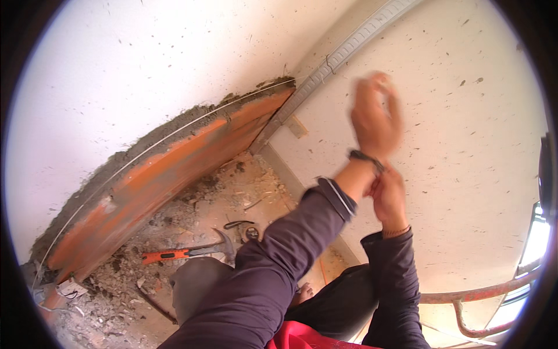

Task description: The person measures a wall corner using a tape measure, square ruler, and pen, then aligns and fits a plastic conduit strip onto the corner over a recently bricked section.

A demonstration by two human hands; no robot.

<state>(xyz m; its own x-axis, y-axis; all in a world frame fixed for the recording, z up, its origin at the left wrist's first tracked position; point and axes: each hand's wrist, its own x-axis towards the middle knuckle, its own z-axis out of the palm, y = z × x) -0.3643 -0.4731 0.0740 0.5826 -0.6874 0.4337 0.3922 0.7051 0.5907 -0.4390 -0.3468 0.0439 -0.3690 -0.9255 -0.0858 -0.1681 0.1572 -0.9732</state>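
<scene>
My left arm reaches up and to the right in front of the white wall. At its end my left hand point(375, 113) is raised with bent fingers, blurred by motion; I see nothing in it. A dark wristband point(363, 156) circles the left wrist. My right hand point(388, 195) is at that wrist from below, its fingers closed on the band's near edge and partly hidden. The left sleeve cuff point(337, 196) is pushed back a little below the wrist.
Left of my knees, a claw hammer point(192, 252) with an orange handle and a tape measure point(251, 232) lie on the rubble-strewn floor point(203, 203). A string point(145, 150) runs along the mortar-topped brick ledge point(168, 163). A ribbed grey conduit point(354, 43) climbs the corner; a rusty metal bar point(465, 295) curves at right.
</scene>
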